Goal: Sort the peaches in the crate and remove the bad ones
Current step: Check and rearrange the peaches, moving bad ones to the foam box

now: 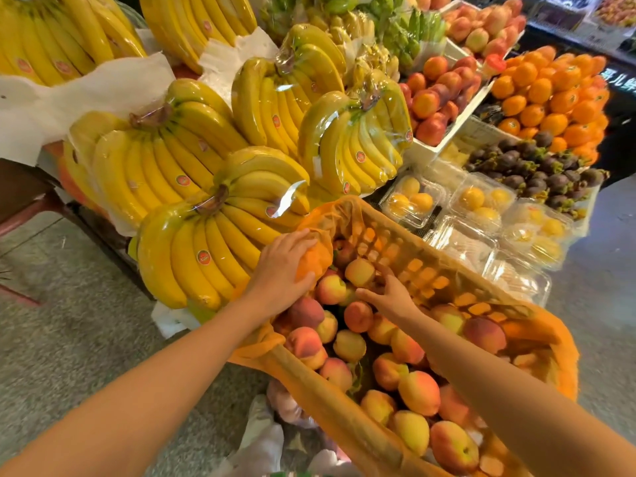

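Observation:
An orange plastic crate (430, 270) lined with orange mesh fills the lower right, full of red-yellow peaches (420, 392). My left hand (280, 266) rests at the crate's far left corner, fingers wrapped over a bunched fold of the orange liner (315, 259). My right hand (390, 290) reaches down among the peaches at the far end, fingers spread and touching a peach (359, 271); whether it grips one is hidden.
Wrapped banana bunches (206, 235) lie left of and behind the crate. Clear clamshell boxes of yellow fruit (481, 208) sit to its right, with mangosteens (537, 166), oranges (550, 94) and nectarines (437, 94) beyond. A white plastic bag (265, 438) lies on the grey floor below.

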The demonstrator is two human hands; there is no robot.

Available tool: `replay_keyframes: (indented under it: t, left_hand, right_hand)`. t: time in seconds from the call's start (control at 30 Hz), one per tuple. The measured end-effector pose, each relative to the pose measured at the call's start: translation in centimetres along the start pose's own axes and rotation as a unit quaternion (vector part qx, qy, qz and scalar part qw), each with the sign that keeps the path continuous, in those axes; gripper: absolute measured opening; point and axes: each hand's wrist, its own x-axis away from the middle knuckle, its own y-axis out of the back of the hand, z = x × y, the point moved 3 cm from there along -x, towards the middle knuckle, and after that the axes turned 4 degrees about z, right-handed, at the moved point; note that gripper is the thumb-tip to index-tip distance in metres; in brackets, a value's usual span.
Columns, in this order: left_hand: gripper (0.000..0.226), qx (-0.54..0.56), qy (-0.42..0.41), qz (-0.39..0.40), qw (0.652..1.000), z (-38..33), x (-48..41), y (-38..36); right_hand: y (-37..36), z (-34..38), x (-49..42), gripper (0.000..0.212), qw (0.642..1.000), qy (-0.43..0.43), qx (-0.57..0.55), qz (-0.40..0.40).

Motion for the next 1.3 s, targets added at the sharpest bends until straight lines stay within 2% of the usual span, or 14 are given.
replay_keyframes:
  t: [0.13, 0.3, 0.47, 0.73, 0.8, 0.93, 1.03, 1.17, 1.3]
  left_hand:
    - [0.048, -0.049, -0.007, -0.022, 0.999, -1.5, -0.3, -0.4]
    - [0.037, -0.063, -0.024, -0.005, 0.998, -3.0, -0.4, -1.2]
    - [0.029, -0.067, -0.037, 0.003, 0.997, -3.9, -0.1, -1.7]
    - [0.024, -0.063, -0.037, -0.005, 0.997, -3.9, 0.5, -1.3]
    - [0.024, -0.067, -0.041, -0.001, 0.997, -3.8, 0.5, -1.4]
    - [0.023, -0.077, -0.047, -0.002, 0.996, -3.8, 0.5, -1.6]
    - [0.022, -0.07, -0.063, 0.004, 0.996, -4.6, 0.4, -2.0]
    - [0.018, -0.075, -0.087, 0.058, 0.992, -6.7, 0.3, -3.4]
    - [0.017, -0.007, -0.149, 0.192, 0.97, -9.6, 0.7, -5.5]
  right_hand:
    - [0.8, -1.1, 0.4, 0.086, 0.998, 0.006, 0.037, 0.057]
    - [1.2, -1.8, 0.9, 0.087, 0.997, 0.0, 0.018, 0.068]
    - [1.3, -2.6, 1.4, 0.077, 0.998, 0.002, 0.003, 0.061]
    - [1.2, -2.4, 0.5, 0.058, 0.996, 0.016, 0.084, -0.007]
    - [1.1, -2.5, 0.4, 0.056, 0.995, 0.0, 0.104, -0.007]
    - [1.7, -1.7, 1.2, 0.064, 0.991, 0.014, 0.129, 0.017]
    - [2.8, -1.5, 2.8, 0.058, 0.988, 0.026, 0.144, 0.039]
    - [4.7, -1.6, 6.3, 0.041, 0.979, 0.059, 0.16, 0.115]
    - [7.2, -2.5, 10.2, 0.033, 0.972, 0.093, 0.171, 0.128]
